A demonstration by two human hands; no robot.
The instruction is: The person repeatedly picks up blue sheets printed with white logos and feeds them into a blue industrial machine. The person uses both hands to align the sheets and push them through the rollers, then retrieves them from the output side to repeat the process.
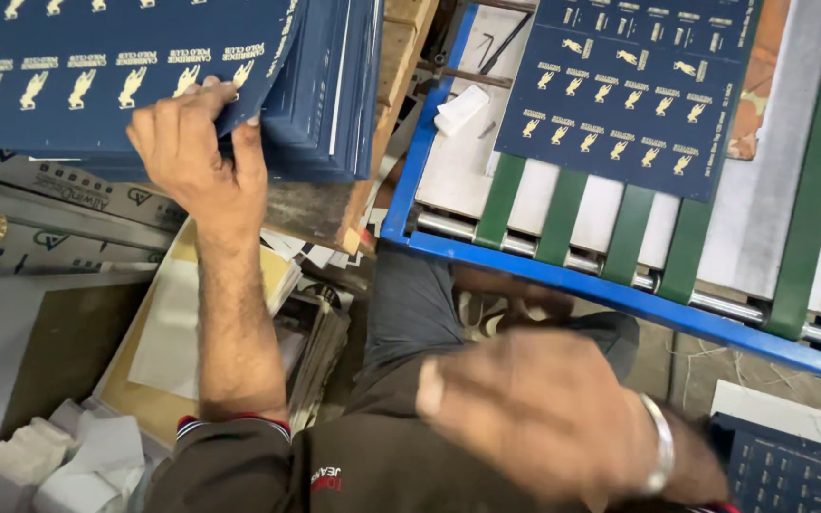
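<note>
Navy printed card sheets [125, 71], gold-stamped, look thin and bendy; best pinched at the edge. Left hand [197, 157] grips the top sheet's corner on the stack. Right hand [544, 418] blurred, grip unclear.

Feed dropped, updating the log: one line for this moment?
left hand: lifting top sheet off stack | right hand: empty, blurred | printed sheet on conveyor

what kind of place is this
Probably a print or foil-stamping workshop: a stack of navy sheets with rows of gold emblems, a blue-framed conveyor with green belts carrying another printed sheet, and paper offcuts.
</note>
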